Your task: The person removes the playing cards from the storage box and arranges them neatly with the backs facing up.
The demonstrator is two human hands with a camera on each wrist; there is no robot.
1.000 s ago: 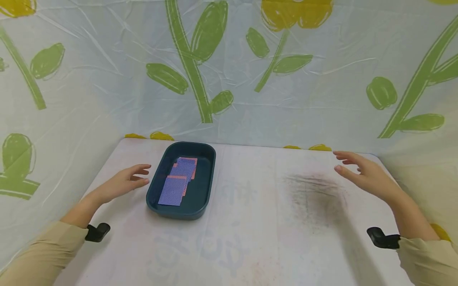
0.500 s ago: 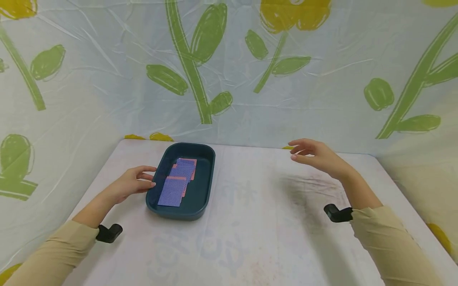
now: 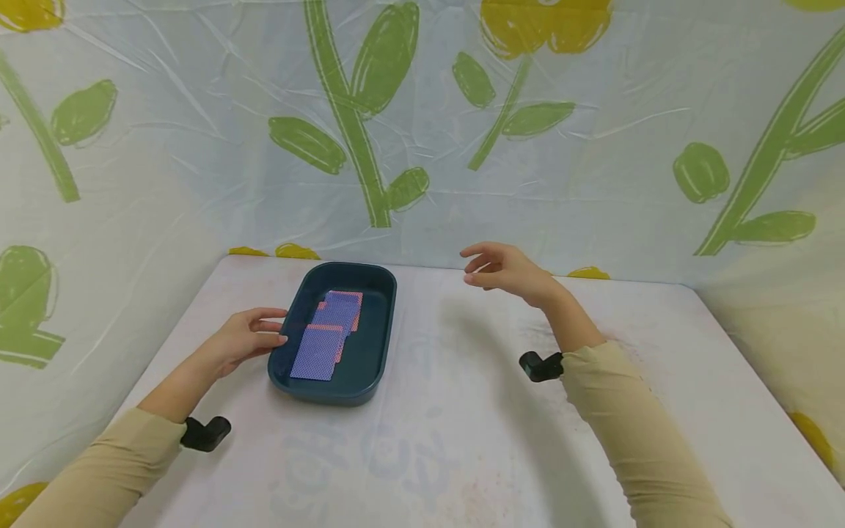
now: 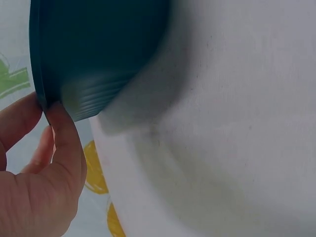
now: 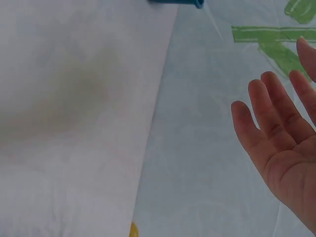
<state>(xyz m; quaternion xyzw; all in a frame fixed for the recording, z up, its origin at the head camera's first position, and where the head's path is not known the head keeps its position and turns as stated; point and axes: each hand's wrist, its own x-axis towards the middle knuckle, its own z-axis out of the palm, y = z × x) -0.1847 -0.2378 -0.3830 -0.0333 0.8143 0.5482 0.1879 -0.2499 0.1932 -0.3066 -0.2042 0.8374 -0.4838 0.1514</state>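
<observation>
A dark teal plastic tray [image 3: 361, 367] stands on the table at centre left in the head view. Inside it lie several overlapping playing cards [image 3: 317, 353], backs up, with blue or red patterns. My left hand [image 3: 239, 341] is at the tray's left rim; in the left wrist view the thumb and a finger of the left hand [image 4: 49, 163] pinch the rim. To the right of the tray, my right hand [image 3: 508, 273] hovers above the far part of the table, fingers loosely bent and holding nothing. The right wrist view shows its palm and spread fingers [image 5: 269, 123].
The white table [image 3: 422, 440] has smudges and faint blue marks. A pale sheet with green stems and yellow flowers [image 3: 449, 205] hangs behind it and at both sides. Each wrist wears a black camera [image 3: 541, 366].
My right hand has swept left from the table's right side towards the tray. My left hand has moved right onto the tray's rim. The tray and cards have stayed put.
</observation>
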